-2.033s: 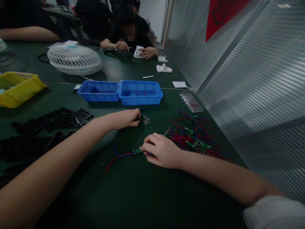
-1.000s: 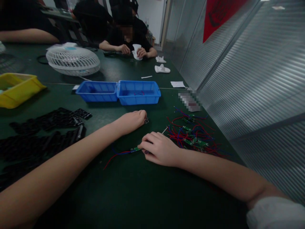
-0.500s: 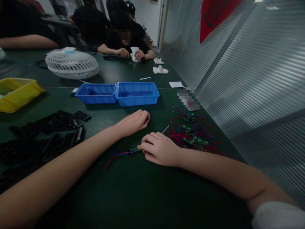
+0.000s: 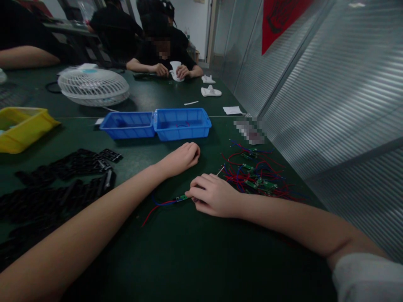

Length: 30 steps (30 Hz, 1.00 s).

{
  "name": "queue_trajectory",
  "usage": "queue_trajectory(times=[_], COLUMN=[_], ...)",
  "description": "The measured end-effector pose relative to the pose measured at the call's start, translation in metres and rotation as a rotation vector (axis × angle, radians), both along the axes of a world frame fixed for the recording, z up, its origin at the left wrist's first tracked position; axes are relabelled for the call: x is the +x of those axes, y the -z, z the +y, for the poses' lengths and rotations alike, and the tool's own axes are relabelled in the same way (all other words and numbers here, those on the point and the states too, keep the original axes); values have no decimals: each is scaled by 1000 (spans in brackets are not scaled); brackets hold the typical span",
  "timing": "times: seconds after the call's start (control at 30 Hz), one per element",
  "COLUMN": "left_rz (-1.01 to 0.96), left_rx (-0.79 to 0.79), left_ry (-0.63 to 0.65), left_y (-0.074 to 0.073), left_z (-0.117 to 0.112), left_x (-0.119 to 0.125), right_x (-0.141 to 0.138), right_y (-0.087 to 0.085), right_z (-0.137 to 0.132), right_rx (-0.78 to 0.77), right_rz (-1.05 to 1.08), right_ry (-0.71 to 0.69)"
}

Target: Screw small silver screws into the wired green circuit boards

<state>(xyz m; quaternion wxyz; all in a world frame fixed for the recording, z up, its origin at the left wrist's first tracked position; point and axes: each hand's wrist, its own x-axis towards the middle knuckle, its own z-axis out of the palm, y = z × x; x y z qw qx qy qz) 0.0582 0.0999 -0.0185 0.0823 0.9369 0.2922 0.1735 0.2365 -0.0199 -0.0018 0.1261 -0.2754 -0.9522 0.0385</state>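
Observation:
My right hand [image 4: 214, 195] is closed around one end of a small green circuit board [image 4: 181, 198], low over the dark green table. Red and blue wires [image 4: 160, 204] trail leftward from the board's free end. A thin pale stick [image 4: 220, 170] sticks out beyond the knuckles; its other end is hidden by the hand. Farther forward and to the left, my left hand [image 4: 185, 156] has its fingers curled in; whatever they hold, if anything, is hidden. Right of my right hand lies a tangled heap of circuit boards with red and blue wires [image 4: 260, 183].
Two blue bins [image 4: 182, 133] stand side by side ahead, with a yellow bin [image 4: 28, 130] at the left. Black plastic parts [image 4: 69, 184] lie beyond my left forearm. A white fan [image 4: 94, 86] and white pieces [image 4: 210, 91] sit farther back. A person handles a white part [image 4: 176, 71] opposite.
The whole view has shifted slightly. Both hands keep nearly the same pose, and my right hand still grips the circuit board.

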Motion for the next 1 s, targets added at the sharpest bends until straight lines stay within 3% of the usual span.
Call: queue_trajectory(times=[0.23, 0.4, 0.5, 0.6, 0.77, 0.87, 1.0], left_rz=[-82, -194, -278, -360, -223, -150, -116], left_rx=[-73, -119, -136, -183, -153, -160, -145], left_ry=[-96, -206, -281, -329, -448, -412, -332], left_y=[2, -20, -41, -50, -31, -19, -15], left_z=[-8, -8, -29, -72, -138, -149, -149], left_x=[1, -1, -11, -28, -52, -54, -51], right_x=[0, 2, 2, 1, -4, -5, -4], right_y=[-1, 0, 1, 1, 0, 0, 0], right_z=[-2, -2, -1, -2, -5, -7, -9], right_rx=[14, 46, 60, 60, 14, 42, 147], right_rz=[-2, 35, 62, 71, 99, 151, 191], right_ry=[-2, -4, 4, 34, 83, 117, 105])
